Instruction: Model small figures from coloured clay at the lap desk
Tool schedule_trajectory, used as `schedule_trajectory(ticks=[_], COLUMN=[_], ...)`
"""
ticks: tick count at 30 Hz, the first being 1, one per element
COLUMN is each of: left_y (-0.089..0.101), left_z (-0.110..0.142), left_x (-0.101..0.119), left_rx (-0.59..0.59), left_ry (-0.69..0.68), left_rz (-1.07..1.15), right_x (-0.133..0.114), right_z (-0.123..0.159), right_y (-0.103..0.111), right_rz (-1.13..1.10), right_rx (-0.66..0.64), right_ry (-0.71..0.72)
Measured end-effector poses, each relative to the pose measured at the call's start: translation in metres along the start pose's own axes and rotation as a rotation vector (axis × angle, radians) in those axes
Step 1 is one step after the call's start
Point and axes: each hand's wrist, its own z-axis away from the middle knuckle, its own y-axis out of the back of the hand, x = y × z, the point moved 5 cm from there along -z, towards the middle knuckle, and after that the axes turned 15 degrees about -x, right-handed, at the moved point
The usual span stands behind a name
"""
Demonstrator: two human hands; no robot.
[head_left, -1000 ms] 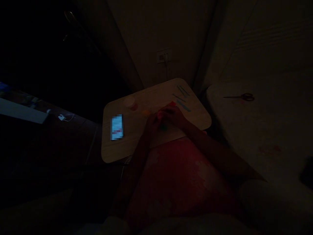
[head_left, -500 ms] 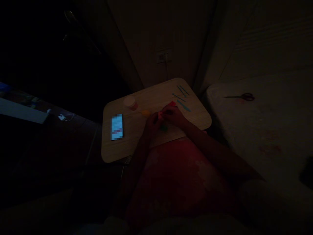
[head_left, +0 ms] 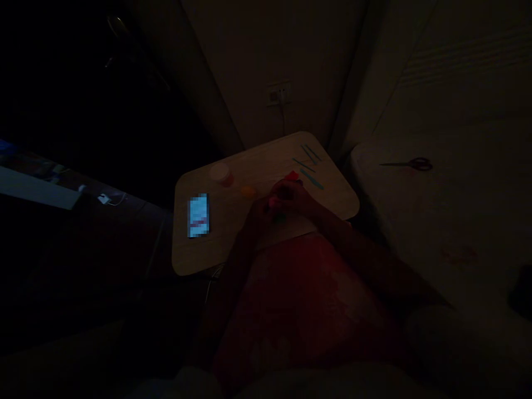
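Head view: left hand (head_left: 260, 213), right hand (head_left: 293, 197) hold pink piece (head_left: 273, 202); axis unclear.

The wooden tabletop (head_left: 224, 235) carries a phone (head_left: 198, 215) at its left end, a cup (head_left: 220, 174) behind and right of it, and thin strips (head_left: 310, 163) at the far right corner; a wall socket (head_left: 278, 94) sits behind, and scissors (head_left: 409, 164) lie on a separate padded surface (head_left: 440, 233) to the right.

A rounded wooden board (head_left: 216, 249) holds a phone (head_left: 198, 215), a cup (head_left: 220, 174), teal strips (head_left: 310, 166).
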Motion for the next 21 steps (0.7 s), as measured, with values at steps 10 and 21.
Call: schedule_trajectory(ticks=[10,21], left_y=[0.003,0.01], left_z=[-0.002,0.0], left_x=[-0.012,-0.003], left_rx=[0.072,0.167], left_ry=[-0.011,0.01], left_rz=[0.187,0.028], right_x=[0.003,-0.007], right_z=[-0.001,0.0], right_y=[-0.001,0.001], right_rz=[-0.1,-0.084], right_rx=[-0.011,-0.013], right_ry=[-0.024,-0.014])
